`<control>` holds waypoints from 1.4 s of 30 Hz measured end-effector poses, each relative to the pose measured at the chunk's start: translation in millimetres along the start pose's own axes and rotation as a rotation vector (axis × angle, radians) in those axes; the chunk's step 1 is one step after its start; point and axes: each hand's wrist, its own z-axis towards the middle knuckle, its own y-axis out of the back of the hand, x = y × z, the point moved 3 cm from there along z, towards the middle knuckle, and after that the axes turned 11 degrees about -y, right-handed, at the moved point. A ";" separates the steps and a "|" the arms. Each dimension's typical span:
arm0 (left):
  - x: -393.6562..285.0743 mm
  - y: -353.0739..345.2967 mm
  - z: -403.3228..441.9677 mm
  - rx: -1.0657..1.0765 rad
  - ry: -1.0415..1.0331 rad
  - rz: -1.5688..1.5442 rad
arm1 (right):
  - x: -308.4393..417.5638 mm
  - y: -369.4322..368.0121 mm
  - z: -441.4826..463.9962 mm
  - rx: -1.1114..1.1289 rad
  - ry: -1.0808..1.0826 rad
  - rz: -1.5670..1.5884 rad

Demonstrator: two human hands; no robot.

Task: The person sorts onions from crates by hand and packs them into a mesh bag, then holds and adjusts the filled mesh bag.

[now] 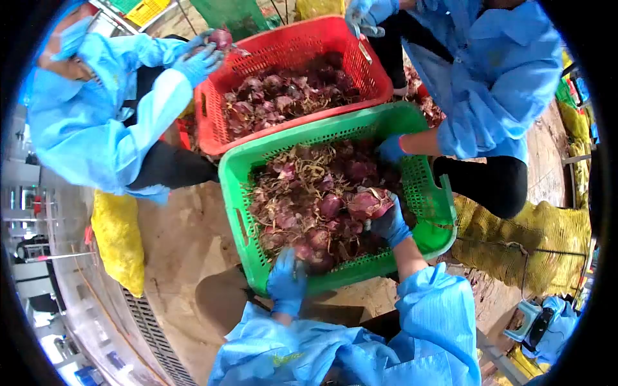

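The green crate point(235, 204) in front of me holds a heap of red onions point(320, 237) with dry roots and loose skins. My right hand point(393, 225), in a blue glove, is closed around a large red onion point(369, 203) above the right part of the heap. At the crate's near left side, my left hand point(288, 282) reaches over the rim beside the nearest onions. It is a little blurred, with thumb and fingers apart and no onion visible in it.
Behind stands a red crate point(209, 122) of onions. A co-worker on the left point(109, 122) holds an onion; another on the right point(483, 77) has one gloved hand in the green crate. Yellow mesh sacks point(119, 238) lie on both sides; a floor drain point(158, 338) runs at left.
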 end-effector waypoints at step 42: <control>-84.3 107.5 10.3 -0.188 -0.102 -1.502 | -141.7 -196.3 -135.3 0.142 0.504 -1.000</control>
